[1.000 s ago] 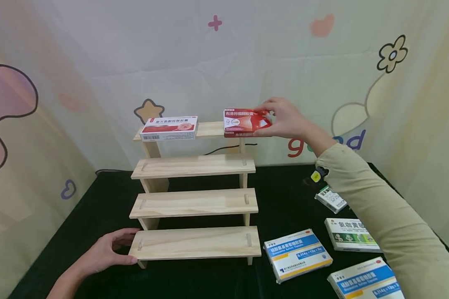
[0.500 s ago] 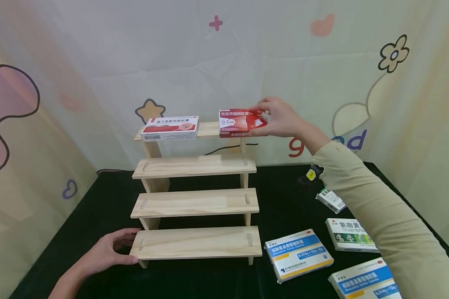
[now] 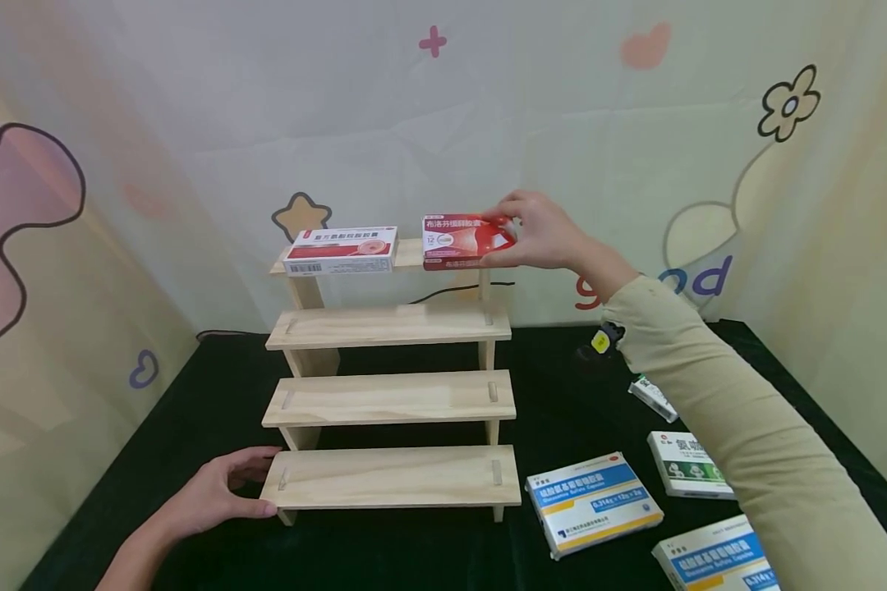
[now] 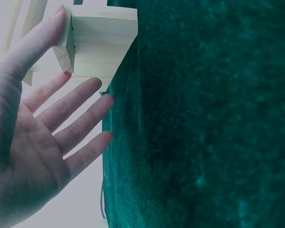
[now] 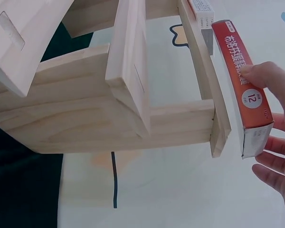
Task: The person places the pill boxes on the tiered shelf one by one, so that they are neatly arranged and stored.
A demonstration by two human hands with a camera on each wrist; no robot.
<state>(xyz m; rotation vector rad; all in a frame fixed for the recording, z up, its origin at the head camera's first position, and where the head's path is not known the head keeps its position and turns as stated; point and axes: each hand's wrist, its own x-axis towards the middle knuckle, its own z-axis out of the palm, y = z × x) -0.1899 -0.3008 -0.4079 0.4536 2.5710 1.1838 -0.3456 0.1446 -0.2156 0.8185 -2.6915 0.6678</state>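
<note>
A wooden tiered stand (image 3: 392, 476) with several steps stands in the middle of the head view. My right hand (image 3: 540, 234) pinches a red and white medicine box (image 3: 451, 242) at the right part of the top tier. In the right wrist view the medicine box (image 5: 244, 80) is tilted and shows a gap from the top board (image 5: 204, 66). My left hand (image 3: 207, 497) holds the left end of the lowest step between thumb and forefinger; its other fingers are spread in the left wrist view. Left on the top tier lies another red and white medicine box (image 3: 342, 250).
On the dark green cloth (image 3: 384, 558) at right lie two blue and white medicine boxes (image 3: 595, 501) (image 3: 720, 558), a green and white box (image 3: 687, 466) and a small white box (image 3: 652, 398), partly behind the right sleeve (image 3: 739, 427). A printed curtain (image 3: 384, 107) hangs behind.
My right hand has moved slightly left along the top tier with the red medicine box, toward the other box there. The left hand keeps its hold on the lowest step.
</note>
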